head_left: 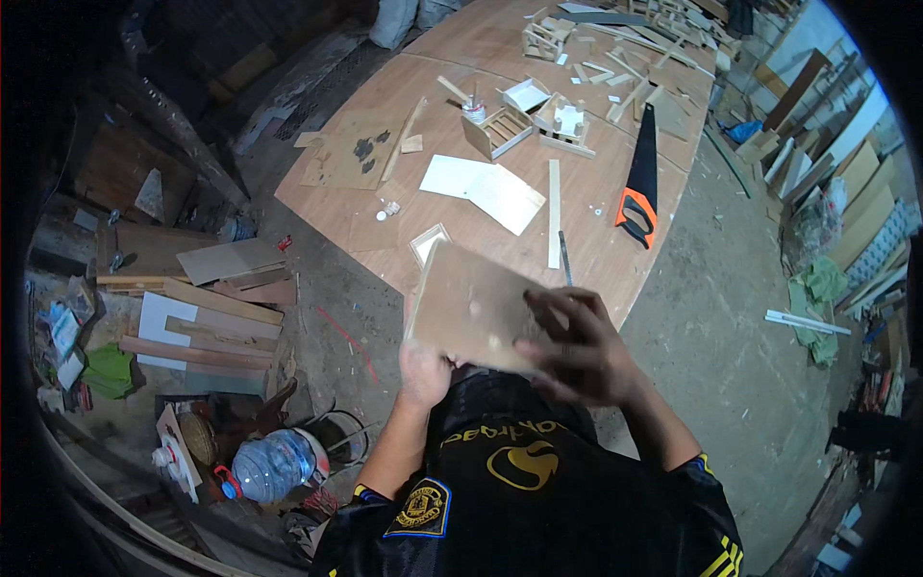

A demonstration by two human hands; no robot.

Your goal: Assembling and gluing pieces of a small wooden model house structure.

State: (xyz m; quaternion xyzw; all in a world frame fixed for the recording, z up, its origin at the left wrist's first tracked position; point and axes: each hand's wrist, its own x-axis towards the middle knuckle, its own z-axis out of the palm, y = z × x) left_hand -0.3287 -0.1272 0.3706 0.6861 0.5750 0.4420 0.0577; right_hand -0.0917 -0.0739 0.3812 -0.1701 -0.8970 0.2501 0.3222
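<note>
A flat brown wooden panel (471, 306) with a pale, thicker left edge is held up in front of my body, tilted, above the near end of the table. My left hand (425, 370) grips its lower left corner, with most of the fingers hidden behind it. Over the panel's right end is my right hand (582, 346), its fingers spread and slightly blurred; whether they touch the surface is hard to make out. Just beyond the panel lie a small pale wooden frame (429, 240), a thin dark stick (565, 260) and a long narrow wood strip (554, 212).
On the wooden table (385, 226) are white sheets (500, 195), a handsaw (642, 188) with an orange and black handle, small wooden boxes (500, 132) and scattered offcuts. At left stand stacked boards (207, 327) and a large water bottle (274, 466). Planks lean at right.
</note>
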